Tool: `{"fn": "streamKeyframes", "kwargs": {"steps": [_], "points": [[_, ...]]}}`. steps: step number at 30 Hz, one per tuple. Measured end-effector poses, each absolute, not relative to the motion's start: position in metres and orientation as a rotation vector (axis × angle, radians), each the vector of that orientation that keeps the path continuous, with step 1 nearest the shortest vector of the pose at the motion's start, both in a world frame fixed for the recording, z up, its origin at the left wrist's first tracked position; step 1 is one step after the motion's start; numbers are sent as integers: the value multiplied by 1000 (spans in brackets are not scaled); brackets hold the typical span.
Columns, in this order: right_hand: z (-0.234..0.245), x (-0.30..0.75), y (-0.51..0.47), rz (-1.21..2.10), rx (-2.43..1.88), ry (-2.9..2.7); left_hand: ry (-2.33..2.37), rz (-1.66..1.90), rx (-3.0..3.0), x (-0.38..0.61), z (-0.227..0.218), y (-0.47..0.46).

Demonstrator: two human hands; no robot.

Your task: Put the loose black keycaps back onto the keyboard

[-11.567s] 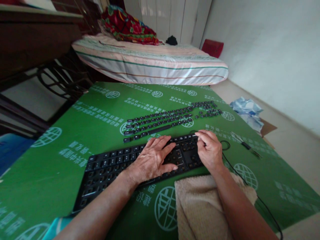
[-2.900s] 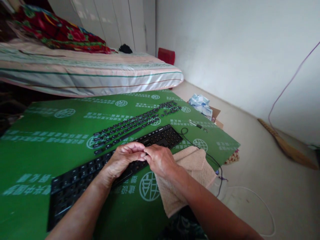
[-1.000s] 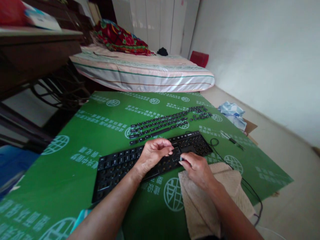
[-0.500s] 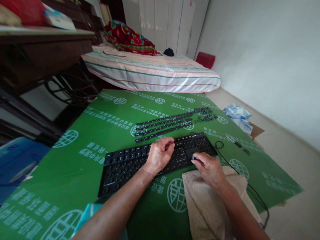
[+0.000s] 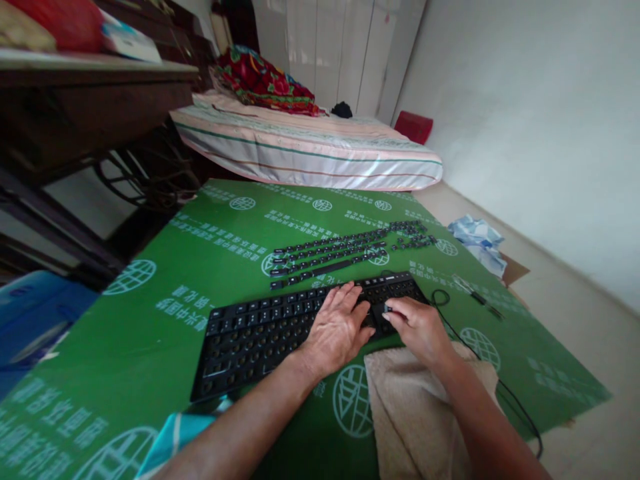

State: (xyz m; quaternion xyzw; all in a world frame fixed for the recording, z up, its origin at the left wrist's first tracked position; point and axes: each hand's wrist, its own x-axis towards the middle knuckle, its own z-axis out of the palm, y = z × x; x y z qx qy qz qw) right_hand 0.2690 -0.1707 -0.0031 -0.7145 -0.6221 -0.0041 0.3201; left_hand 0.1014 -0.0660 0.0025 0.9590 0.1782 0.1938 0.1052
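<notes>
A black keyboard [image 5: 250, 340] lies at a slant on the green board, most of its keycaps off and its key posts showing; the top rows at its left still carry caps. My left hand [image 5: 337, 327] rests across its middle right, fingers stretched out, palm down. Close to it, my right hand [image 5: 417, 327] pinches a small black keycap [image 5: 388, 309] between thumb and fingertips, just above the keyboard's right part. Loose keycaps [image 5: 325, 252] lie in several long rows beyond the keyboard, with a cluster [image 5: 410, 228] at their right end.
A beige cloth [image 5: 410, 400] lies under my right forearm. The keyboard cable [image 5: 465, 337] curls to the right, past a thin tool with a dark handle [image 5: 479, 297]. A teal cloth [image 5: 175, 437] is at the near left. The board's [image 5: 165, 353] far edge faces a bed [image 5: 310, 147].
My left hand has gone from curled fingers to spread fingers and shifted right over the keyboard. My right hand still pinches the keycap in nearly the same place. The view has moved slightly.
</notes>
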Motion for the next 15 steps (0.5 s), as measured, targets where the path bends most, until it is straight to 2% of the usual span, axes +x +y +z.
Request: {"fn": "streamKeyframes", "kwargs": {"steps": [6, 15], "points": [[9, 284, -142, 52, -1879, -1777, 379, 662, 2861, 104, -3, -73], [19, 300, -112, 205, -1869, -2096, 346, 579, 2979, 105, -3, -80]]}}
